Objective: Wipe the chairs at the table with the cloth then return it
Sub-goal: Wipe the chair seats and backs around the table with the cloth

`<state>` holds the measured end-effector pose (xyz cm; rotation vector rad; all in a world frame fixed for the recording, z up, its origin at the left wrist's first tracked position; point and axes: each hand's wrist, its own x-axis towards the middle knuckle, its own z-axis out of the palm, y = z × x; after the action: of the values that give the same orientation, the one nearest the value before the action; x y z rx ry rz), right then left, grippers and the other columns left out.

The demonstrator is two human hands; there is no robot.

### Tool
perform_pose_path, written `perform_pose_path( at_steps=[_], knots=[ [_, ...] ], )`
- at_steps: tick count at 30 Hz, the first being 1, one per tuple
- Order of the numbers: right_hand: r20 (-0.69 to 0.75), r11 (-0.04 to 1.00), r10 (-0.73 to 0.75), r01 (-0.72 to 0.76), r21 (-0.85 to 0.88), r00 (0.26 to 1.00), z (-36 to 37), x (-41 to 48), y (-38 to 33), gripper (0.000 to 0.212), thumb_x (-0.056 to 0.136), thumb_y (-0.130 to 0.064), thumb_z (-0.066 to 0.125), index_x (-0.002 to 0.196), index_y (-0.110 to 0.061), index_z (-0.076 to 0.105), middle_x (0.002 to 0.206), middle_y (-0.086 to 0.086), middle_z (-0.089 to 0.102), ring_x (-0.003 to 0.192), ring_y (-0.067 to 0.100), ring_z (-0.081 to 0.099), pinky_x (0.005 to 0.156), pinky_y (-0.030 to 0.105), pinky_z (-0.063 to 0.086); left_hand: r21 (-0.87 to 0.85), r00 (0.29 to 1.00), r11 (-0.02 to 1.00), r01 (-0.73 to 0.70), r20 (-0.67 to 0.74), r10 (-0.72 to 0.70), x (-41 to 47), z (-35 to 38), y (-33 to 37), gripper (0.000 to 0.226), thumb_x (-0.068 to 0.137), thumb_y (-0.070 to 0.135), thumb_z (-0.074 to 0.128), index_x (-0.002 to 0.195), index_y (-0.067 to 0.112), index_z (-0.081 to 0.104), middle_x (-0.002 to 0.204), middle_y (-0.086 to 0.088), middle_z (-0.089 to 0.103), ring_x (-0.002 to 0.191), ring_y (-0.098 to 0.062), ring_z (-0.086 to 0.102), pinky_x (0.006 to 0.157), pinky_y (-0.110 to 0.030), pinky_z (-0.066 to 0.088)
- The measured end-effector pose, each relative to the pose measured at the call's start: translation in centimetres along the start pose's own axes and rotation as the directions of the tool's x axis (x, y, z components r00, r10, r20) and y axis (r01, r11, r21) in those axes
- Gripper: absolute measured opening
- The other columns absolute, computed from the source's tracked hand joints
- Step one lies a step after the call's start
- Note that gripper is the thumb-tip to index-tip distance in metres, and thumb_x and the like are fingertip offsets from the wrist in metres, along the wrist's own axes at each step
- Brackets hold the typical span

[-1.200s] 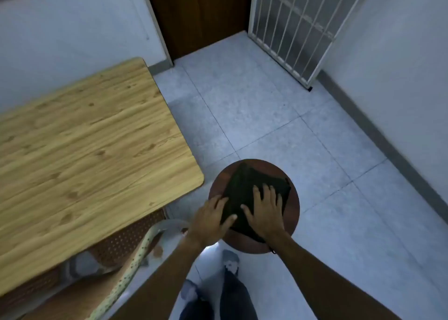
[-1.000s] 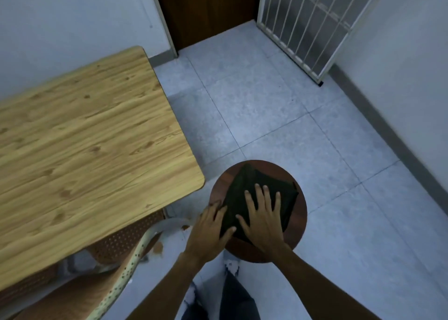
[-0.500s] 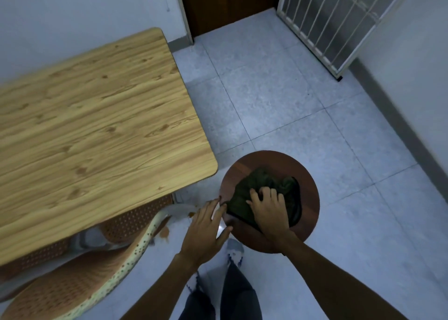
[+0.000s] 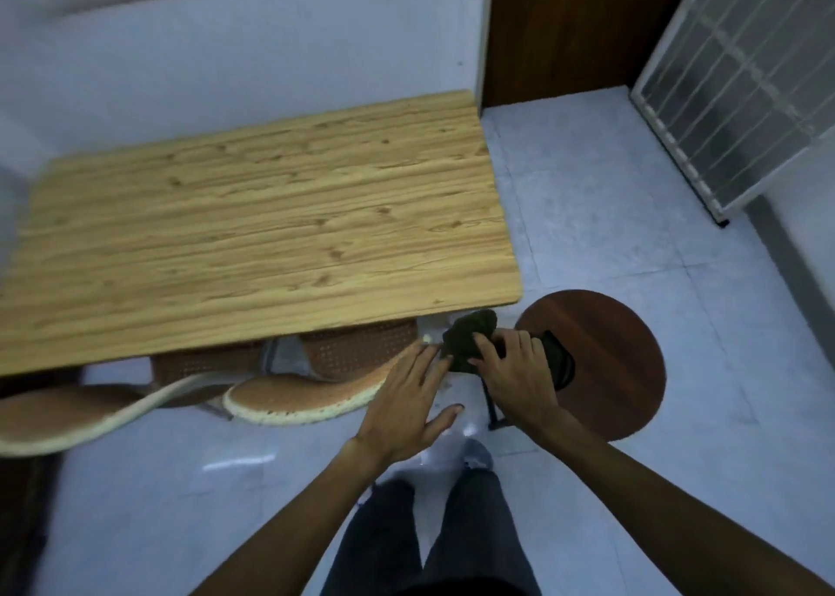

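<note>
My right hand grips a bunched dark green cloth, lifted off the left edge of the round dark wooden stool. Part of the cloth trails back over the stool's rim behind my wrist. My left hand is open with fingers spread, its fingertips touching the cloth's left side. Two woven brown chairs with cream rims are tucked under the near edge of the light wooden table, just left of my hands.
A white wall runs behind the table. A brown door and a white barred gate stand at the back right. Grey floor tiles lie around the stool. My legs and a shoe show at the bottom.
My right hand bunched the flat cloth and carried it left off the stool seat toward the chairs. My left hand came off the cloth and opened. The view swung left over the table.
</note>
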<state>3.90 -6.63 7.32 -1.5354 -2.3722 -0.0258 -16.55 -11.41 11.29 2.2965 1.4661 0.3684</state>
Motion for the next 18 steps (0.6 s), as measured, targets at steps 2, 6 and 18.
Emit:
perform_pose_path(
  at_steps=[2,6,18],
  knots=[
    [-0.045,0.997,-0.071,0.072,0.029,0.996,-0.5,1.0,-3.9,0.033,0.101,-0.037,0.048,0.119,-0.010,0.058,0.099,0.020,0.059,0.081,0.035,0.055,0.067,0.043,0.046,0.015,0.995,0.996,0.083,-0.048,-0.082,-3.7,-2.3,-2.1,0.070,0.096,0.055,0.048,0.148,0.011,0.033,0.156,-0.008,0.032,0.147,-0.022,0.020,0.120,-0.038,0.016],
    [-0.055,0.975,-0.214,0.217,0.054,0.975,-0.8,2.3,-12.0,0.035,0.101,-0.037,0.048,0.120,-0.010,0.057,0.103,0.018,0.056,0.083,0.032,0.051,0.068,0.042,0.044,0.059,0.981,0.980,0.192,-0.020,-0.191,-11.0,-5.5,-8.5,0.076,0.094,0.065,0.041,0.151,0.016,0.028,0.159,-0.007,0.026,0.149,-0.021,0.011,0.119,-0.045,0.020],
    [0.181,0.948,-0.316,0.303,0.099,0.931,3.5,3.3,-31.8,0.036,0.098,-0.043,0.049,0.121,-0.016,0.056,0.101,0.010,0.057,0.078,0.023,0.049,0.063,0.037,0.040,0.042,0.982,0.989,0.145,0.115,-0.149,-22.4,-12.0,-24.4,0.085,0.088,0.073,0.044,0.151,0.019,0.025,0.158,-0.003,0.027,0.148,-0.017,0.014,0.119,-0.041,0.022]
  ],
)
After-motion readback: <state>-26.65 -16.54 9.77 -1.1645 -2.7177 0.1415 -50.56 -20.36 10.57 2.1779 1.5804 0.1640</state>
